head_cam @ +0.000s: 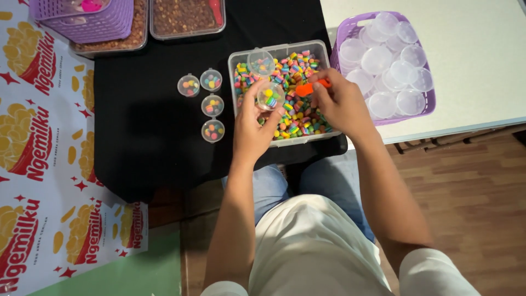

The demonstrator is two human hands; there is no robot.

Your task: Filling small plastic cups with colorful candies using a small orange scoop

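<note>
Plainly the biggest thing here is the worktop (471, 71), part of it under a black cloth (148, 137), with a clear tub of rainbow sweets (298, 118) sitting on that cloth and a purple basket of empty clear cups (430, 104) just beside it on the bare pale surface. Over the tub the left hand (253, 123) has a narrow grip, fingertips pinched round the rim of a small clear cup (270, 96) that is partly filled with sweets. That cup looks very light, thin-walled and a bit slippery, likely to buckle if squeezed, so the rim and upper wall seem the sound place to hold it, kept level. The right hand (339, 101) is closed on a little orange scoop (313, 86), held by its handle, its bowl close to the cup's mouth. Left of the tub stand four filled cups (211, 104), near each other, and another cup (261, 62) rests in the tub's far corner
</note>
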